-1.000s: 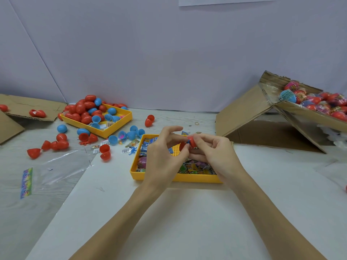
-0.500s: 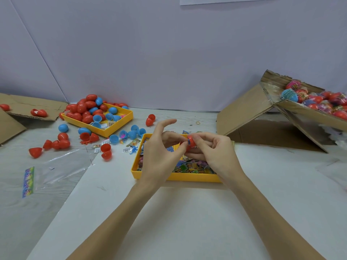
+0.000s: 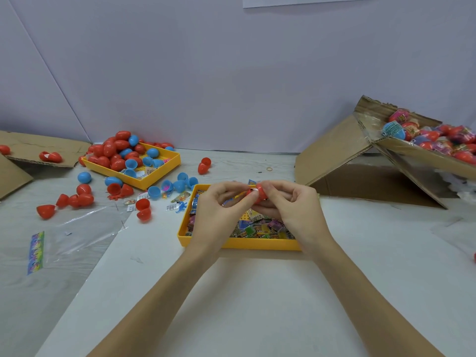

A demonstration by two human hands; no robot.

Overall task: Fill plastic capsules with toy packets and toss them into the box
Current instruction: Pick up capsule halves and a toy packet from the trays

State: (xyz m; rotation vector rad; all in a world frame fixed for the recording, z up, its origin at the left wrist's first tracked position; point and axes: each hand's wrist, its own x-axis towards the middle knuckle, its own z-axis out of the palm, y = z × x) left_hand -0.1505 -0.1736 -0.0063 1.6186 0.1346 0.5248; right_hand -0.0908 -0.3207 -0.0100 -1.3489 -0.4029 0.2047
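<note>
**Red capsule held between both hands above the packet tray**

A red plastic capsule point(image 3: 258, 193) sits pinched between both hands, held above the far edge of the yellow tray of toy packets point(image 3: 239, 243). The left hand point(image 3: 216, 215) grips it with thumb and fingertips from the left; the right hand point(image 3: 296, 210) curls round it from the right. To the right, well apart, a tilted cardboard box point(image 3: 417, 155) holds filled capsules. Far left, a second yellow tray point(image 3: 164, 173) holds red and blue capsule halves, with more scattered around it on the table point(image 3: 231, 305).
</note>
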